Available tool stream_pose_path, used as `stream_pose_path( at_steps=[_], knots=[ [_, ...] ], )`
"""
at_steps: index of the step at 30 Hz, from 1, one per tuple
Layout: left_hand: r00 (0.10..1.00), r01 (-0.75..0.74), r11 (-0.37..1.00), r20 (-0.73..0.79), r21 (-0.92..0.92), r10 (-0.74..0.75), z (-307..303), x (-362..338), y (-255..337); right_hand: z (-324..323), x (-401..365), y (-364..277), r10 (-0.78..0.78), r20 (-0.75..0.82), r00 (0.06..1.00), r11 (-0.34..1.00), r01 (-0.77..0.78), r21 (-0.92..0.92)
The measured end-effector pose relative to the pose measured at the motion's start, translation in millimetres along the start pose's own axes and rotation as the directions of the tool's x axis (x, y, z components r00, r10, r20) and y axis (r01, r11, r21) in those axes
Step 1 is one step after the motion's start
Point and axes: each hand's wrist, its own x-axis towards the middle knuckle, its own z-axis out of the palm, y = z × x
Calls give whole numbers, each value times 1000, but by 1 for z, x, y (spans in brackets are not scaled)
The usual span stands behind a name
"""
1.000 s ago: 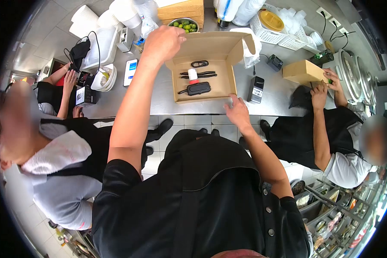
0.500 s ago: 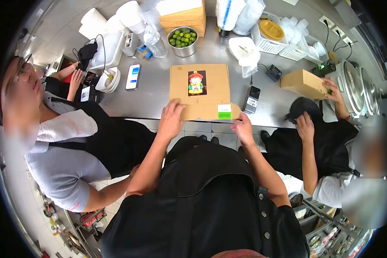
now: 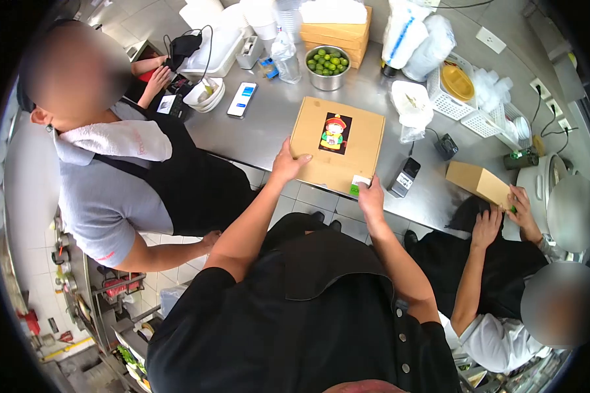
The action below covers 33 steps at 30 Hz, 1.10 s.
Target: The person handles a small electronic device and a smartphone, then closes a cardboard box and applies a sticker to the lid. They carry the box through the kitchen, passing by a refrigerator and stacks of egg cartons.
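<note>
A flat brown cardboard box (image 3: 364, 141) sits with its lid down at the front of the steel counter. It bears a colourful cartoon picture (image 3: 334, 133) on top and a white-and-green label (image 3: 359, 184) at the front right corner. My left hand (image 3: 290, 162) grips the box's left front side, thumb on the lid and fingers over the edge. My right hand (image 3: 371, 198) holds the front right corner beside the label, partly covering it; some of its fingertips are hidden.
Behind the box stands a metal pot of green limes (image 3: 327, 67). A phone (image 3: 242, 100) lies to the left, a handheld device (image 3: 404, 177) to the right. One co-worker stands at my left; another at my right holds a smaller cardboard box (image 3: 478, 182).
My view has turned, shifting the counter rightward. The box's front flap, sticking out before, is now folded down out of sight. My left hand has moved to the box's left side.
</note>
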Motion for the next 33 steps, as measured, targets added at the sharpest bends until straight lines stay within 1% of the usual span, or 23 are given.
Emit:
stream_pose_path(
  at_steps=[1, 2, 4, 5, 6, 7, 8, 9, 10, 11, 14, 15, 16, 17, 19, 21, 22, 24, 25, 26, 27, 30, 33],
  knots=[
    [999, 26, 991, 43, -134, -20, 1, 5, -5, 3, 6, 4, -2, -57, 998, 1000, 2, -5],
    [995, 55, 962, 94, -266, -31, 4, 10, -10, 9, 12, 12, 0, -57, 998, 1000, 0, -4],
    [993, 79, 943, 104, -323, -47, 8, 23, -31, 18, 26, 38, -100, -95, 991, 955, 122, 271],
    [991, 103, 919, 118, -381, -62, 12, 30, -40, 17, 32, 49, -80, -123, 989, 957, 111, 267],
    [988, 139, 884, 126, -447, -91, 13, 30, -40, 16, 36, 53, -30, -37, 999, 962, 39, 272],
    [988, 112, 855, 148, -507, -41, 15, 36, -48, 13, 38, 54, 21, 39, 999, 960, -31, 277],
    [988, 152, 878, 106, -455, -116, -7, 15, 1, 8, 32, 41, 107, 66, 992, 884, -125, 450],
    [984, 162, 867, 137, -472, -110, -9, 26, -10, -1, 24, 24, 146, 89, 985, 857, -171, 485],
    [987, 131, 820, 151, -557, -55, -17, 27, -3, -12, 15, 7, 187, 109, 976, 823, -216, 526],
    [965, 210, 795, 251, -569, -75, -27, 34, -1, -24, 9, -9, 167, 121, 979, 835, -205, 511],
    [947, 193, 778, 322, -598, 12, -53, 45, 24, -52, -5, -44, 165, 112, 980, 890, -197, 410],
    [936, 195, 769, 351, -609, 41, -57, 54, 22, -47, 0, -37, 166, 84, 983, 861, -186, 473],
    [928, 253, 751, 372, -610, -11, -64, 55, 34, -42, 6, -29, 161, 57, 985, 830, -167, 532],
    [923, 229, 766, 384, -601, 25, -64, 69, 23, -42, 11, -31, 174, 20, 984, 828, -157, 538],
    [905, 206, 784, 418, -586, 74, -59, 95, 1, -38, 19, -34, 276, 124, 953, 574, -267, 774],
    [908, 37, 857, 376, -514, 186, -51, 110, 0, -22, 30, -38, 320, 34, 947, 593, -228, 772],
    [899, 33, 856, 390, -516, 200, -49, 113, 5, -16, 33, -43, 352, -31, 936, 616, -207, 760],
    [935, 2, 838, 298, -546, 192, -43, 110, 13, -2, 35, -38, 378, -88, 922, 638, -190, 746],
    [930, 4, 838, 311, -546, 198, -35, 117, 5, 9, 42, -26, 321, -10, 947, 571, -185, 800],
    [936, -60, 839, 261, -541, 235, -24, 122, -4, 19, 47, -14, 253, 64, 965, 500, -187, 845],
    [940, -123, 838, 208, -532, 270, -19, 123, -3, 22, 44, -18, 260, 65, 963, 518, -196, 833],
    [955, -117, 800, 154, -588, 253, -8, 115, -4, 28, 38, -29, 292, 70, 954, 512, -217, 831],
    [948, -80, 791, 198, -607, 248, -9, 105, 0, 29, 35, -36, 292, 82, 953, 507, -227, 831]
  ],
)
